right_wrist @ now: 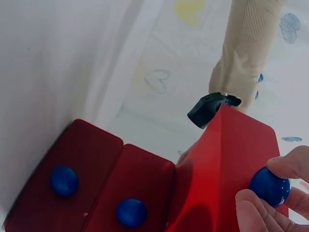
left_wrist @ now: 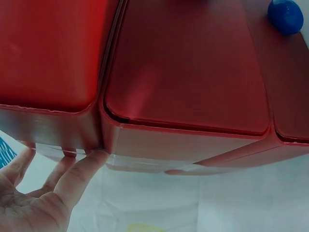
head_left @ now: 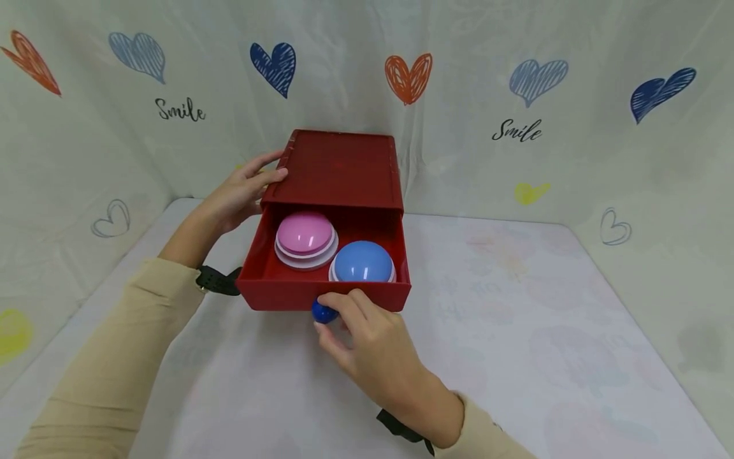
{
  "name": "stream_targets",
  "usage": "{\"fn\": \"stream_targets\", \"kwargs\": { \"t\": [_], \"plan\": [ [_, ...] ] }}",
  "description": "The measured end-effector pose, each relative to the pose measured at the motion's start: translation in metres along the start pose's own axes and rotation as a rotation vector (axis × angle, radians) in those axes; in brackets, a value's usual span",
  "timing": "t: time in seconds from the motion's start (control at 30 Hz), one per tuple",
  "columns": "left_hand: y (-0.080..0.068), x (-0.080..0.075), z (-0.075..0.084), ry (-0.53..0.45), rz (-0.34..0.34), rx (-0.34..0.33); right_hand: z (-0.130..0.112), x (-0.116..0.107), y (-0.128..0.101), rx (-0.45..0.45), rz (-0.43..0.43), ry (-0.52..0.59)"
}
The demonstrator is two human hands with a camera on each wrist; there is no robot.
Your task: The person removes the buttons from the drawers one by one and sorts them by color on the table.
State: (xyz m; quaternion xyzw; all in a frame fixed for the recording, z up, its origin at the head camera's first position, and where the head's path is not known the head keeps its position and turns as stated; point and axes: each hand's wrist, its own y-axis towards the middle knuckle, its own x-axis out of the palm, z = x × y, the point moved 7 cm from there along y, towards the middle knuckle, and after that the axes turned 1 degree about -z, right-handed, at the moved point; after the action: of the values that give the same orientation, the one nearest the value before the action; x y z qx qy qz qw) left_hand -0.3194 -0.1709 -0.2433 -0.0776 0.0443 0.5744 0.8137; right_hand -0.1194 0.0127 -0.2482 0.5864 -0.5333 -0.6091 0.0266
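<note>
A red drawer cabinet (head_left: 344,167) stands on the table with its top drawer (head_left: 275,296) pulled out. Inside lie a pink domed button (head_left: 305,233) on a white base, at the back left, and a blue domed button (head_left: 364,261) on a white base, nearer the front right. My right hand (head_left: 373,347) pinches the dark blue round knob (right_wrist: 270,186) on this drawer's front between thumb and fingers. My left hand (head_left: 232,197) rests on the cabinet's left side, thumb at its top edge. In the left wrist view, its extended fingers (left_wrist: 79,179) touch the side wall.
Two lower drawers with blue knobs (right_wrist: 64,181) are closed below the open one. White table surface (head_left: 504,344) extends to the right and in front. Behind stands a pale curtain (head_left: 344,108) printed with hearts and words. Dark straps (head_left: 218,280) circle both wrists.
</note>
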Motion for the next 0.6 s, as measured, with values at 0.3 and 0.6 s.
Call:
{"fn": "stream_targets", "kwargs": {
  "t": [0.3,0.6],
  "plan": [
    [0.0006,-0.0017,-0.0008,-0.005,-0.001,0.001,-0.0065,-0.0014,-0.0054,-0.025,-0.016,0.004],
    [0.0003,-0.0013,-0.0003,-0.01,-0.006,-0.004,-0.0084,-0.0023,-0.0079,-0.023,-0.064,0.013]
  ]
}}
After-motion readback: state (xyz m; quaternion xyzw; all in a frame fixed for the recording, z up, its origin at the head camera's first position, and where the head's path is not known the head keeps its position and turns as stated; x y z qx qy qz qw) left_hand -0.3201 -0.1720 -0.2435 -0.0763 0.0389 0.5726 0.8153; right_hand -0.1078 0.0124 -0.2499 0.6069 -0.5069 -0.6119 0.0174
